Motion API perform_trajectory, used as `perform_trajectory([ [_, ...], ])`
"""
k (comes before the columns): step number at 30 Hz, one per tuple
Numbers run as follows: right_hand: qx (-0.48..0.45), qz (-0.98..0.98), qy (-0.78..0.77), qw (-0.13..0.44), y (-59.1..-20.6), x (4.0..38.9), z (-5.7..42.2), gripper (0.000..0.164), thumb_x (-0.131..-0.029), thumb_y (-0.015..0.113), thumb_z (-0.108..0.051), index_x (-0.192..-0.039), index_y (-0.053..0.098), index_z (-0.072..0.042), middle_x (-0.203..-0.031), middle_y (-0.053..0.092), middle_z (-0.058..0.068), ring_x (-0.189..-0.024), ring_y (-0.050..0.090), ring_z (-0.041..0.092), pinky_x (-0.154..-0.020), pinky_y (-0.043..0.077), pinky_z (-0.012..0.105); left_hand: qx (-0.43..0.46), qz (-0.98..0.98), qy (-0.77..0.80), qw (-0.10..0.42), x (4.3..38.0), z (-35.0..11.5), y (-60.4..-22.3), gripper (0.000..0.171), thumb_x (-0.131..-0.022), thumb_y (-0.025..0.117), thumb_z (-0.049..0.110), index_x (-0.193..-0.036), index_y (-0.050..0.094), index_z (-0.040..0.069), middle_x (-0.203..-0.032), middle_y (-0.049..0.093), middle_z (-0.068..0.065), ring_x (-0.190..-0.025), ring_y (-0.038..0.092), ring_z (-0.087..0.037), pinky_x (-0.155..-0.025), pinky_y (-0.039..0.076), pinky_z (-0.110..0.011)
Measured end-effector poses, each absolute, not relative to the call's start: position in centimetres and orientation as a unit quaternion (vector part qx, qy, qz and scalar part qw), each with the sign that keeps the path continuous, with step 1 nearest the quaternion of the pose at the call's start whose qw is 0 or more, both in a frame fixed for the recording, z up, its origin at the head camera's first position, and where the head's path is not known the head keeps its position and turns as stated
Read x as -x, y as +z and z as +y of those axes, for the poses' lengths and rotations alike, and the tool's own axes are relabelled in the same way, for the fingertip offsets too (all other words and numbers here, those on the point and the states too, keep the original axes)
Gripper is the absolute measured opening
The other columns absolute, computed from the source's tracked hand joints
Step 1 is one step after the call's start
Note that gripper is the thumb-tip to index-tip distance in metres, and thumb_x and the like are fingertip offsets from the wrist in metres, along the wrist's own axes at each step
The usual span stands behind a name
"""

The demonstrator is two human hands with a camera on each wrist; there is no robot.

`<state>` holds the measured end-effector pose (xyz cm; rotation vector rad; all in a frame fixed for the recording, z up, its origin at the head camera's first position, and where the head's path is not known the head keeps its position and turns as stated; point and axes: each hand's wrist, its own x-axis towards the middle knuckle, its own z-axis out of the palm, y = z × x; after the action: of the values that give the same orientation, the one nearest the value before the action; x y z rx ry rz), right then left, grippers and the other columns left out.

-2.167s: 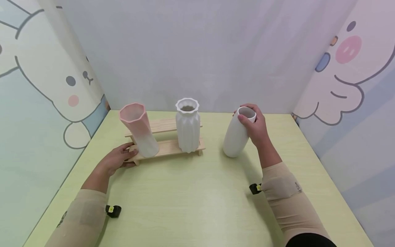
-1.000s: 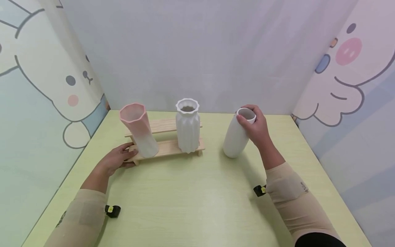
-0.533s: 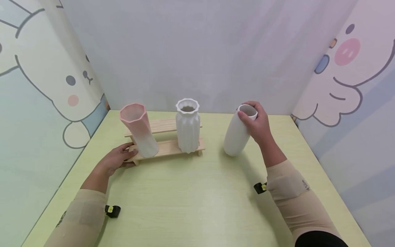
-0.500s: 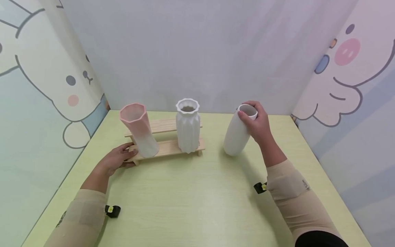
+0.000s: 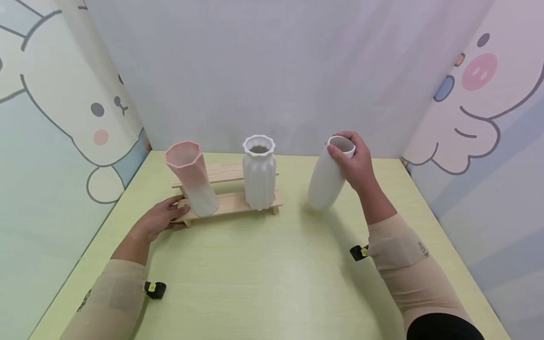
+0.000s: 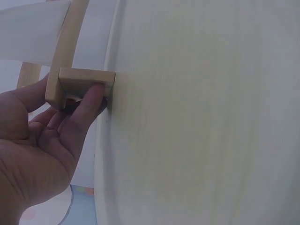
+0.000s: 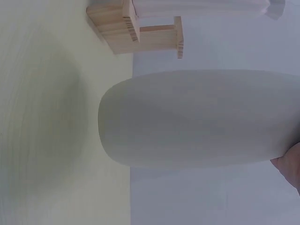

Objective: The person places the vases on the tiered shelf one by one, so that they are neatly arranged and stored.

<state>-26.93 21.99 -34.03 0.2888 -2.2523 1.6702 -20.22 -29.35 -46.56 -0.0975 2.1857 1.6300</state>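
My right hand (image 5: 356,158) grips a smooth white vase (image 5: 325,182) near its rim, thumb on the near side. In the right wrist view the vase (image 7: 197,119) hangs just above the table, a gap and shadow beneath its base. My left hand (image 5: 160,218) holds the left end of a two-step wooden stand (image 5: 231,203); the left wrist view shows the thumb on top and fingers (image 6: 89,103) under the board's end. A pink-and-white faceted vase (image 5: 193,179) and a white fluted vase (image 5: 259,177) stand on the lower step.
The pale yellow table (image 5: 263,274) runs back to a plain curtain (image 5: 272,75). Cartoon-printed panels (image 5: 480,113) rise along both sides. The stand's upper step (image 5: 223,173) lies behind the two vases.
My right hand has raised the smooth white vase slightly, from the table into the air. My left hand, the stand and the two vases on it stay in place.
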Motion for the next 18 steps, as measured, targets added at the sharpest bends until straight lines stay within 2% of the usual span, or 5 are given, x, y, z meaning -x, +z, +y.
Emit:
perform_trajectory([
  [18,-0.100,-0.801,0.570,0.150,-31.2,27.3,20.6,0.042,-0.086,0.071,-0.040,-0.120,0.059,-0.019,-0.112,0.059,0.004,-0.098,0.058,0.020,-0.071,0.056,0.033,0.030,0.784,0.585,0.207,20.1,-29.4,-46.5,0.084,-0.098,0.058,0.041,-0.160,0.007,0.013,-0.153,0.030,-0.027,-0.112,0.059,-0.013,-0.092,0.057,-0.036],
])
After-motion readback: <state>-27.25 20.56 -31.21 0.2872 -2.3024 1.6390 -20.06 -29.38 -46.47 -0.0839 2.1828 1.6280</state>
